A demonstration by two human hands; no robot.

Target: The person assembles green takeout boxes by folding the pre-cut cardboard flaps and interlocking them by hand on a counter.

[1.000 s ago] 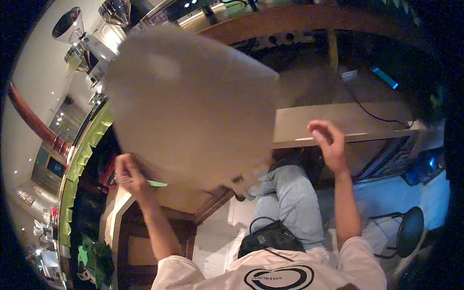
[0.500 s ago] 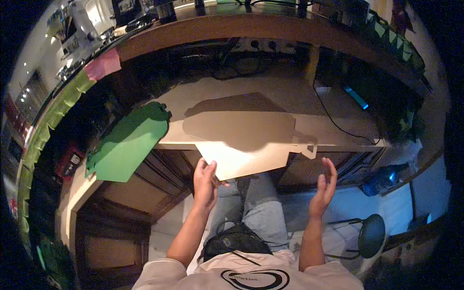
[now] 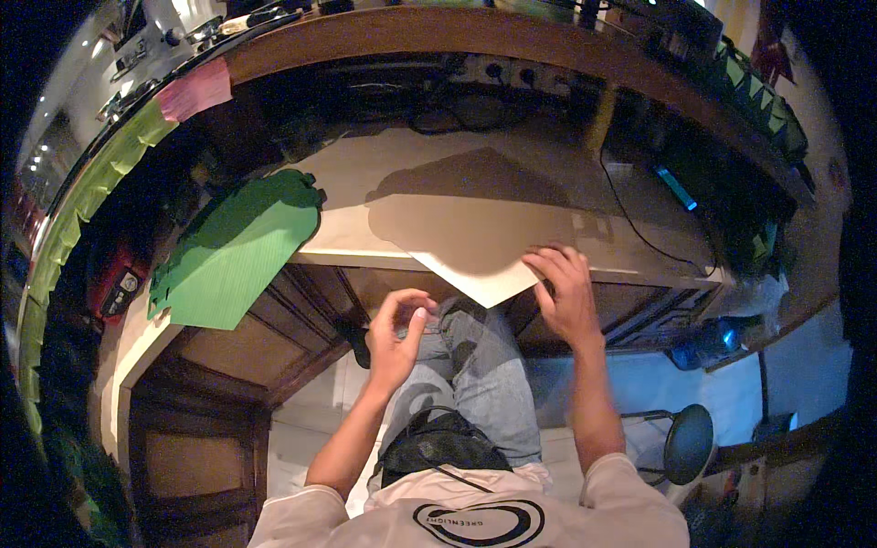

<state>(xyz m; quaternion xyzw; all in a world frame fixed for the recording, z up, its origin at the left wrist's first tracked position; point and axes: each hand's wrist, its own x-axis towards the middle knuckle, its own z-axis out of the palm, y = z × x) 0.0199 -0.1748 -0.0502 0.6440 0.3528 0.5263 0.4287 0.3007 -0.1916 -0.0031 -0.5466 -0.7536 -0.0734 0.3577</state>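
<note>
Left grip (image 3: 397,338): mine holds nothing; its fingers curl toward the thumb with the tips apart, in front of the tabletop (image 3: 343,230), just short of its front edge.
Right grip (image 3: 568,297): my fingers rest over the right side of the pale sheet (image 3: 470,239), at the tabletop's front edge, with the thumb bent in near the sheet's rim; I cannot tell whether it pinches.
Sheet's place: it lies at the middle of the front edge, one pointed corner jutting past it toward me, the rest back over the tabletop.
Shadow: a dark patch covers most of the sheet and the wood behind it; the corner nearest me is bright.
Green sheet (image 3: 245,274): near the tabletop's inner corner, left of the pale one and well apart, its angular end overhanging the edge; its far part is in shade.
Red thing (image 3: 117,281): left of the green sheet, too dim to name.
Cable (image 3: 639,230): black, crossing toward the tabletop's right end.
Blue thing (image 3: 676,188): slim and bright, beyond the cable.
Pink sheet (image 3: 196,89): hanging at the left of the brown shelf (image 3: 411,38).
Bag (image 3: 446,449): black, at my waist.
Stool (image 3: 688,445): dark round seat, to my right.
</note>
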